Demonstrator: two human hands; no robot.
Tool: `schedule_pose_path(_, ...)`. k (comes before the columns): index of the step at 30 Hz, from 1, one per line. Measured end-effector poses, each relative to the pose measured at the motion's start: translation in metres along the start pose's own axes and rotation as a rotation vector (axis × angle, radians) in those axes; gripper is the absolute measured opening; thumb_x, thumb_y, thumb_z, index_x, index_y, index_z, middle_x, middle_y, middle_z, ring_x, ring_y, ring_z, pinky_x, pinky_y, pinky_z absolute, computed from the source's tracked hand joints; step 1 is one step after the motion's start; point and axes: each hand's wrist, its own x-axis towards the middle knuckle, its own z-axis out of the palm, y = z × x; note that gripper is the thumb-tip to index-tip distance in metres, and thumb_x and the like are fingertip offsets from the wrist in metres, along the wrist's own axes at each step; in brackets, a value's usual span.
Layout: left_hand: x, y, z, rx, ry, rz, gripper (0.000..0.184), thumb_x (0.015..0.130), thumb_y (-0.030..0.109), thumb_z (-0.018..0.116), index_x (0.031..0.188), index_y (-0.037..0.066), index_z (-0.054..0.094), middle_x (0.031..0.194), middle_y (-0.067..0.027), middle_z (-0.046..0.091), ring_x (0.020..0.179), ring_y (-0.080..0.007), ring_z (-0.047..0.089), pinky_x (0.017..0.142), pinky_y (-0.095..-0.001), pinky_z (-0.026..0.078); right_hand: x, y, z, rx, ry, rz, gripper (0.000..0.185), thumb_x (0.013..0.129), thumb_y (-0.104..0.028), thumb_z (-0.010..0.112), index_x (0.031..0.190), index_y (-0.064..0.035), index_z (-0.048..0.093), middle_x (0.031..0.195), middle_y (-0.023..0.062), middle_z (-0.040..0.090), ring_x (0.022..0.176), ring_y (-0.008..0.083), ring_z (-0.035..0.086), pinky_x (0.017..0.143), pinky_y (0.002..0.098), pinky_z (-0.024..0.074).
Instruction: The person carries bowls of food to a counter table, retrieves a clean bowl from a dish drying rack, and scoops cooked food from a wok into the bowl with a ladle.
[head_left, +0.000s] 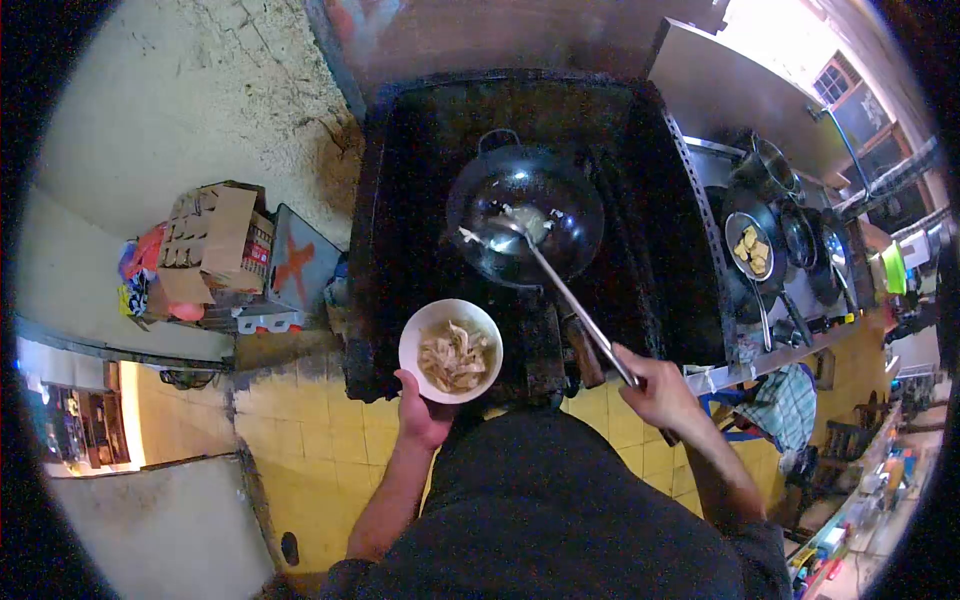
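Observation:
My left hand [424, 414] is closed on the lower edge of a white bowl [407, 350], held in front of the stove. Inside it are pale shredded strips [455, 358] in broth. My right hand [658, 392] is wrapped round the long metal handle of a ladle [574, 298]. The ladle's head rests in a dark wok [578, 232], where a little liquid and a few pale bits show. The wok sits on the black stove [640, 310], its loop handle at the far side.
To the right, a strainer [750, 250] holds yellowish pieces, among several pans [797, 235]. A cardboard box [205, 240] stands on the left beside a grey container [305, 260]. A checkered cloth [785, 410] hangs at the right, above yellow floor tiles [300, 420].

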Motion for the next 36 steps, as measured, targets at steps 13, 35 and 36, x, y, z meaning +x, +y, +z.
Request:
schedule_pose_path(13, 0.011, -0.007, -0.008, -0.023, -0.036, -0.031, 0.082, 0.093, 0.069, 0.037, 0.152, 0.013, 0.028, 0.152, -0.0106, 0.039, 0.137, -0.0322, 0.042, 0.114, -0.0506, 0.035, 0.031, -0.002, 0.013, 0.483, -0.129, 0.165, 0.061, 0.079, 0.007, 0.061, 0.139, -0.0010, 0.052, 0.139, 0.0157, 0.056, 0.130, 0.0183, 0.050, 0.108, 0.0279, 0.0367)
schedule_pose_path(35, 0.002, -0.012, 0.000, 0.029, -0.011, -0.039, 0.084, 0.091, 0.069, 0.042, 0.152, 0.014, 0.028, 0.152, -0.0097, 0.040, 0.138, -0.0324, 0.041, 0.115, -0.0508, 0.033, 0.043, 0.023, -0.014, -0.555, 0.079, -0.067, 0.073, 0.074, -0.008, 0.065, 0.144, -0.0188, 0.047, 0.085, 0.0158, 0.057, 0.072, 0.0344, 0.064, 0.066, 0.0452, 0.0565)
schedule_pose_path(36, 0.002, -0.012, 0.001, 0.016, -0.013, -0.038, 0.084, 0.091, 0.069, 0.042, 0.152, 0.014, 0.028, 0.152, -0.0094, 0.040, 0.138, -0.0325, 0.041, 0.115, -0.0509, 0.033, 0.050, 0.023, -0.007, -0.556, 0.081, -0.066, 0.073, 0.074, -0.008, 0.065, 0.144, -0.0188, 0.047, 0.085, 0.0158, 0.057, 0.072, 0.0344, 0.064, 0.066, 0.0452, 0.0565)
